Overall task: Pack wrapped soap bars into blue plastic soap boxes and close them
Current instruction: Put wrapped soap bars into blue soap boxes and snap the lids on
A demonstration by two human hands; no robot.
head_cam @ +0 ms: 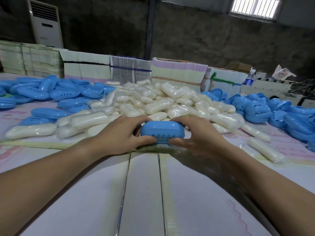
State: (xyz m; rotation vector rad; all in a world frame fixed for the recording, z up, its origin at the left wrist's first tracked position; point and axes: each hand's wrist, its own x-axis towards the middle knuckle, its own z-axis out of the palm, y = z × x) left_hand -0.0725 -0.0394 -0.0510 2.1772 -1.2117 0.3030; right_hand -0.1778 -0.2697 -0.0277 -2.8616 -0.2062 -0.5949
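Just in front of the soap pile (153, 101), the left hand (117, 135) and right hand (196, 133) are pinching a blue box (162, 132) by its ends — seemingly pressing it closed — and setting it aside likely comes next.

My work table (144, 193), covered in pale printed sheets, carries a heap of wrapped soap bars (153, 101) at center. Loose blue soap-box halves (51, 92) lie to my left, another blue pile (272, 113) to my right, with bundled flat cartons (129, 68) stacked along the far edge.
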